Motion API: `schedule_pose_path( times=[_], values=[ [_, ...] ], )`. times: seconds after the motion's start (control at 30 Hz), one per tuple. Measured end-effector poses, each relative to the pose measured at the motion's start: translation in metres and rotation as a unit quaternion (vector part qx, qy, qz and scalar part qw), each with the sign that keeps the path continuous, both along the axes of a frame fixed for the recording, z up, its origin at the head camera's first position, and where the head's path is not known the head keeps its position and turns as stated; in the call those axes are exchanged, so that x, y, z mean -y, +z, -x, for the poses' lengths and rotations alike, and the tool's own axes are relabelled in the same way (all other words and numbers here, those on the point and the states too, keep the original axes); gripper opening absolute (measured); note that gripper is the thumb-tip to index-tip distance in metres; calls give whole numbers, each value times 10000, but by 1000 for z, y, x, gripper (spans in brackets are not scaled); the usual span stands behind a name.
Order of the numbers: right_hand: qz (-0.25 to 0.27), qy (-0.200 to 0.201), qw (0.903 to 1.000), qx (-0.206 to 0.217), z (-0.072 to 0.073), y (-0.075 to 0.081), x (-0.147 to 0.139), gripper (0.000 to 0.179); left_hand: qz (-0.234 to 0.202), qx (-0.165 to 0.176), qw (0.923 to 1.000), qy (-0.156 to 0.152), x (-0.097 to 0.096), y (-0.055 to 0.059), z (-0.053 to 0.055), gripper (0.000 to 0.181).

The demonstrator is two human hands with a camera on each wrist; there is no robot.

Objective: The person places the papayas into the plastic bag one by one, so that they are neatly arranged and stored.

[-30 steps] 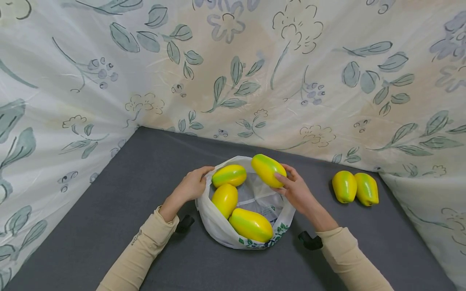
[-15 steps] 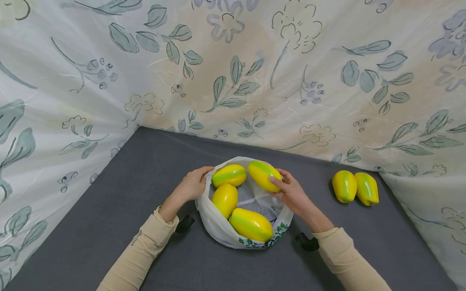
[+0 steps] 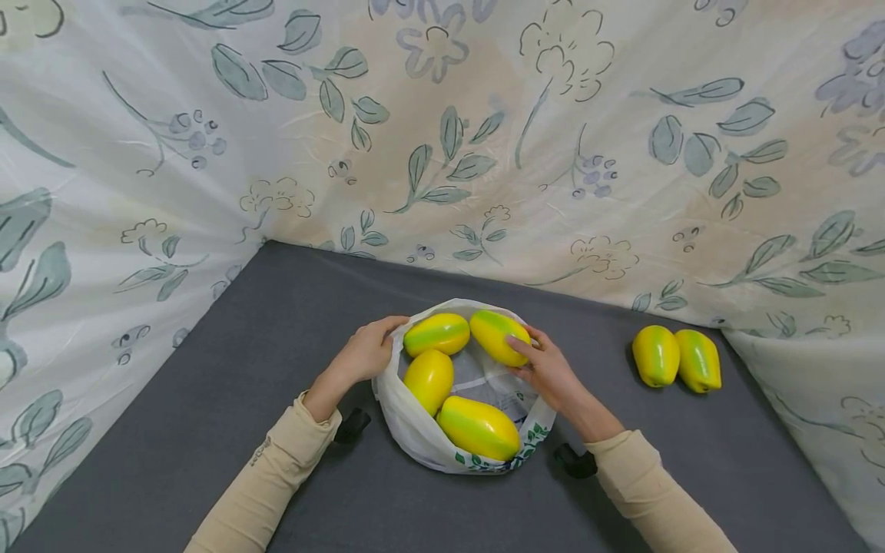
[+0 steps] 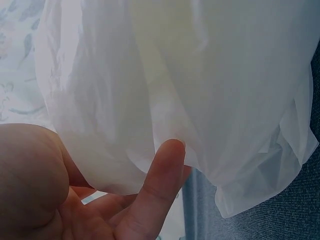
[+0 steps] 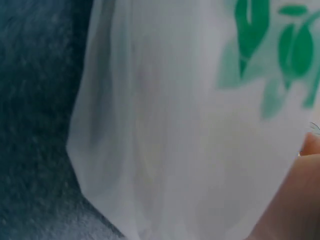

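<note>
A white plastic bag (image 3: 408,438) with green leaf print stands with its mouth wide. Inside lie three yellow-green papayas, one at the back left (image 3: 437,334), one at the left (image 3: 429,382) and one at the front (image 3: 478,428). My right hand (image 3: 546,369) holds another papaya (image 3: 498,336) inside the back right of the bag's mouth, thumb on its near side. At the left rim my left hand (image 3: 362,353) grips the bag's edge; the left wrist view shows a finger (image 4: 167,160) against the thin plastic. The right wrist view is mostly filled by the bag's side (image 5: 175,125).
Two more papayas, one (image 3: 655,355) beside the other (image 3: 698,361), lie on the dark grey cloth (image 3: 276,292) to the right. A floral curtain (image 3: 442,153) rises behind and along both sides. A black wrist camera (image 3: 575,461) hangs below the right wrist.
My right hand has moved left and slightly down, taking its papaya from over the right rim into the bag's mouth. The left hand stays at the rim.
</note>
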State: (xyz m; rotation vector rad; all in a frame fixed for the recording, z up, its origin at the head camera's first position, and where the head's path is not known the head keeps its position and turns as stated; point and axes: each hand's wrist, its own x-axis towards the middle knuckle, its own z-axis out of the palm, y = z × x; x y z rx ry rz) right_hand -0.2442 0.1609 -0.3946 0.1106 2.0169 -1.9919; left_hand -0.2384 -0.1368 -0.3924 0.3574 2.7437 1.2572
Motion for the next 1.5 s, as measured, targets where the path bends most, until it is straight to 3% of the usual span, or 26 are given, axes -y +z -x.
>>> schedule_pose_path(
  times=[0.53,0.97,1.1,1.3,1.5],
  values=[
    [371,-213,9986,295,4,-7,4,73,-45,-11,10000,0,-1,-1,-1,42],
    [503,-783,9955,195,0,-9,6,73,-9,-56,10000,67,-2,0,-1,42],
    [369,-1051,9938,-9,-1,-8,7,71,11,-40,10000,58,-2,0,-1,43],
    [-457,-1583,9857,-347,-1,-8,10,61,23,22,10000,23,-2,0,-1,43],
    [-760,-1574,9840,-356,-1,-9,10,57,53,-4,10000,14,-2,0,-1,43]
  ],
)
